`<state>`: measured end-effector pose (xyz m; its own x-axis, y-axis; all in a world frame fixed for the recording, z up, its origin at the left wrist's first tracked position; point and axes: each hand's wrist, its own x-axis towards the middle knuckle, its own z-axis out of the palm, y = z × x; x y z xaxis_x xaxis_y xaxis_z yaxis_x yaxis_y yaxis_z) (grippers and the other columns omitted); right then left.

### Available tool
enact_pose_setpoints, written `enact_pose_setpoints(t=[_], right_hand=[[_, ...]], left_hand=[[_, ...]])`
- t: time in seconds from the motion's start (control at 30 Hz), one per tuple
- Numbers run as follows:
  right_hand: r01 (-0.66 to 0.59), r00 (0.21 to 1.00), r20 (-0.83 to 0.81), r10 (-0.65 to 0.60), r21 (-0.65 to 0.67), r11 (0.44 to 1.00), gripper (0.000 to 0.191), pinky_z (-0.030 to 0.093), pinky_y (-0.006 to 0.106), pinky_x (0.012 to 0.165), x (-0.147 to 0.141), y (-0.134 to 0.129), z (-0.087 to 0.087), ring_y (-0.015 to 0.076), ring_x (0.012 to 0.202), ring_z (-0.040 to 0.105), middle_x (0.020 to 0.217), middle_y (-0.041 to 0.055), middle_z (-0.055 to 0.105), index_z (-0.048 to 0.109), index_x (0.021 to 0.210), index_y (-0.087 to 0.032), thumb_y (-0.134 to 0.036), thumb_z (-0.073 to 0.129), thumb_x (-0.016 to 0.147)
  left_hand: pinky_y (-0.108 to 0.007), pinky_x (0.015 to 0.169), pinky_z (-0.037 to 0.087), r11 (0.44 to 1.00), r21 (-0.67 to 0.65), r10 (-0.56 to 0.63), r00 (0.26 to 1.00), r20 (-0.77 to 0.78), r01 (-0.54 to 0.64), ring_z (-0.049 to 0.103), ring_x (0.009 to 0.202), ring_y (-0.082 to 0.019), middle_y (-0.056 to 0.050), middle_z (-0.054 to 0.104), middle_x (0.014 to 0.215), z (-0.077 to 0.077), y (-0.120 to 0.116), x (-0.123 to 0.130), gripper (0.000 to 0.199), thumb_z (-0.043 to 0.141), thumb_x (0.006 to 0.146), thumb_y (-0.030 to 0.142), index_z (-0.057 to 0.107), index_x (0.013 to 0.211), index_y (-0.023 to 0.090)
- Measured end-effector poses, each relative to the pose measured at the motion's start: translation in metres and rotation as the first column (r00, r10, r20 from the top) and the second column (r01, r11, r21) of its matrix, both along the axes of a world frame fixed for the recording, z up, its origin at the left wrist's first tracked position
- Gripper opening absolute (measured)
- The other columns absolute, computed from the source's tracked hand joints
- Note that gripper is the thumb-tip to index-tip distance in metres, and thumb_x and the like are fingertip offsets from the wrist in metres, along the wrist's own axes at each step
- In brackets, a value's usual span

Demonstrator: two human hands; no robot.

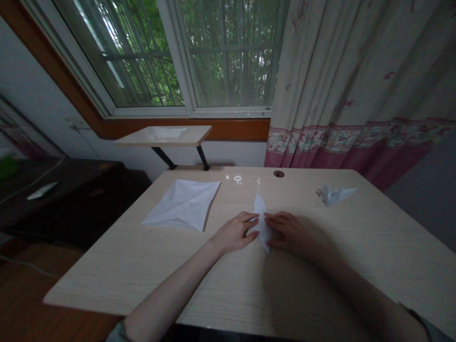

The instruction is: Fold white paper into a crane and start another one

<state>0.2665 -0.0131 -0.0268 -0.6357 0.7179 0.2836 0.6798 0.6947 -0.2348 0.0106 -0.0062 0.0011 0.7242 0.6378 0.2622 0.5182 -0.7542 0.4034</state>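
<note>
**Narrow folded paper [262, 223] between the left hand [235, 232] and right hand [288, 232]**

A pale wood-grain desk [107, 285] fills the lower and middle frame. Beyond it, at top centre, stands a window [235, 57] with metal bars and green foliage outside. A floral curtain [356, 80] with a pink border hangs at upper right. A small wall-mounted shelf [160, 136] sits below the window, and a dark side table [60, 190] stands at middle left, above a wooden floor [32, 285].

On the desk's left half lies a creased, unfolded paper square [183, 204]. A crumpled folded paper piece [335, 194] rests near the desk's right side, and a small round hole [279, 174] marks the far edge.

The narrow folded paper stands out at centre, lying lengthwise on the desk, its ends showing beyond the hands. The fingers [249, 223] of each hand lie close together, their tips against it from either side. Whether they pinch it, I cannot tell.
</note>
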Motion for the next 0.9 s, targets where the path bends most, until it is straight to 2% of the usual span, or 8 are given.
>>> enact_pose_setpoints(t=[0.33, 0.5, 0.57, 0.73, 0.9], right_hand=[[0.000, 1.000, 0.019, -0.001, 0.013, 1.000, 0.076, 0.045, 0.050, 0.104, -0.002, -0.005, 0.005, 0.0305, 0.119, 0.058, 0.138, 0.0116, 0.061, 0.054, 0.141, -0.022, -0.057, 0.075, 0.076], [-0.005, 0.999, 0.036, 0.004, 0.038, 0.999, 0.083, 0.046, 0.053, 0.102, -0.004, -0.007, 0.006, 0.0335, 0.119, 0.058, 0.136, 0.0160, 0.061, 0.057, 0.138, -0.016, -0.062, 0.077, 0.071], [-0.018, 0.999, 0.033, 0.017, 0.031, 0.999, 0.078, 0.048, 0.052, 0.101, -0.003, -0.007, 0.007, 0.0331, 0.118, 0.058, 0.136, 0.0157, 0.061, 0.057, 0.138, -0.016, -0.060, 0.075, 0.076], [-0.034, 0.999, -0.027, 0.034, 0.015, 0.999, 0.044, 0.048, 0.049, 0.103, -0.002, -0.005, 0.008, 0.0263, 0.118, 0.060, 0.134, 0.0094, 0.064, 0.058, 0.137, -0.023, -0.041, 0.056, 0.096], [-0.018, 0.994, -0.103, 0.020, 0.019, 1.000, 0.041, 0.048, 0.048, 0.104, -0.002, -0.003, 0.004, 0.0232, 0.118, 0.060, 0.134, 0.0072, 0.065, 0.057, 0.138, -0.026, -0.025, 0.049, 0.098]], left_hand=[[-0.040, 0.105, 0.050, 0.998, 0.047, 0.032, 0.999, 0.017, -0.033, 0.057, 0.124, -0.023, -0.009, 0.062, 0.134, -0.013, 0.004, 0.002, 0.030, 0.053, 0.100, 0.033, 0.065, 0.124, 0.019], [-0.039, 0.106, 0.050, 0.997, 0.061, 0.043, 0.999, 0.008, -0.043, 0.057, 0.124, -0.024, -0.011, 0.062, 0.134, -0.016, 0.005, 0.002, 0.031, 0.058, 0.098, 0.034, 0.066, 0.122, 0.017], [-0.039, 0.106, 0.050, 0.997, 0.064, 0.052, 0.999, 0.004, -0.052, 0.058, 0.123, -0.024, -0.011, 0.063, 0.134, -0.017, 0.005, 0.003, 0.031, 0.059, 0.097, 0.033, 0.066, 0.123, 0.017], [-0.041, 0.104, 0.051, 0.997, 0.055, 0.059, 0.998, 0.023, -0.060, 0.058, 0.123, -0.025, -0.010, 0.062, 0.134, -0.017, 0.005, 0.003, 0.033, 0.063, 0.095, 0.037, 0.066, 0.123, 0.020], [-0.043, 0.104, 0.050, 0.997, 0.050, 0.049, 0.999, 0.018, -0.050, 0.058, 0.124, -0.027, -0.011, 0.062, 0.134, -0.015, 0.005, 0.003, 0.040, 0.068, 0.090, 0.042, 0.066, 0.123, 0.019]])
